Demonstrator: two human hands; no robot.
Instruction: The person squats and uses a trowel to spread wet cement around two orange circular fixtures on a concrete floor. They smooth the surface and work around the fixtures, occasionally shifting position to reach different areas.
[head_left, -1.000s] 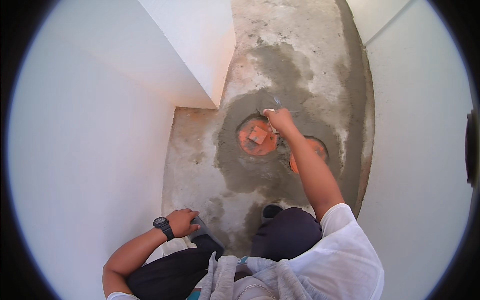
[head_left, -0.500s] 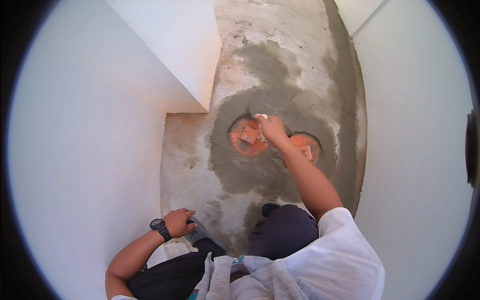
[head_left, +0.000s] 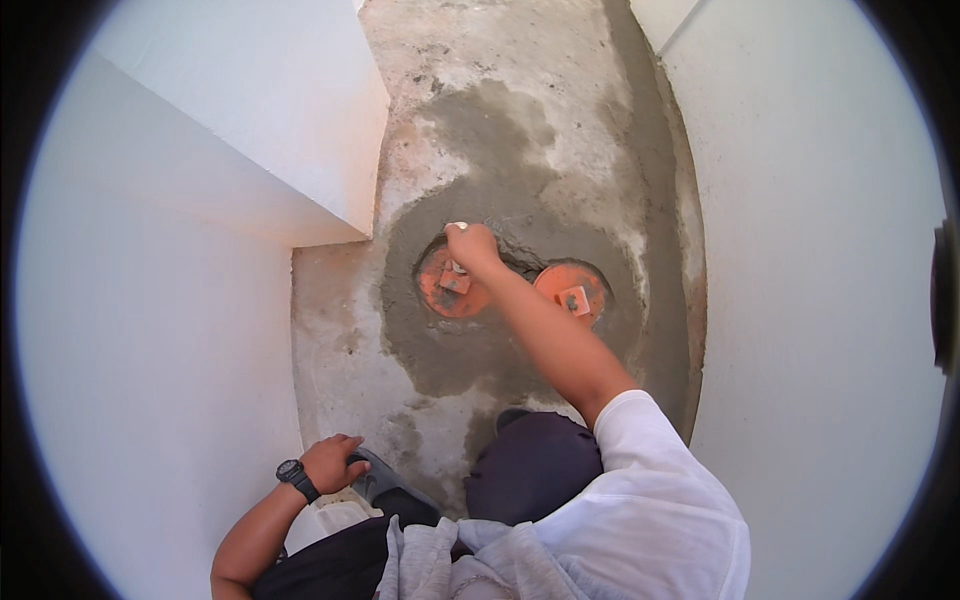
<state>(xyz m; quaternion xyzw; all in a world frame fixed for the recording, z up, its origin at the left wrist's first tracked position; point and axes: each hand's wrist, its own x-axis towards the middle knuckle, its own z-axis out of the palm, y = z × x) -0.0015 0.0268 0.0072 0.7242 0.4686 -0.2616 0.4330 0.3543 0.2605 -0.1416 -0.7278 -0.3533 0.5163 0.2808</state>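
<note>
Orange round cap (head_left: 447, 288), left of a pair, set flush in wet grey mortar (head_left: 470, 340) on the concrete floor (head_left: 330, 340), directly ahead of the person. Right hand (head_left: 472, 245) closed over its far rim, gripping a small pale tool (head_left: 456, 227); arm fully extended. Second orange cap (head_left: 575, 290) just right of the forearm. Left hand (head_left: 333, 463), wristwatch (head_left: 291, 471) on its wrist, near the knee, fingers curled on a dark shoe (head_left: 385, 482), well apart from both caps. White walls (head_left: 180, 300) either side.

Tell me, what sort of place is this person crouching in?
Probably a narrow corner of a building under construction or repair: white walls close in a rough concrete floor, and the right hand works wet grey mortar around two round orange caps.
</note>
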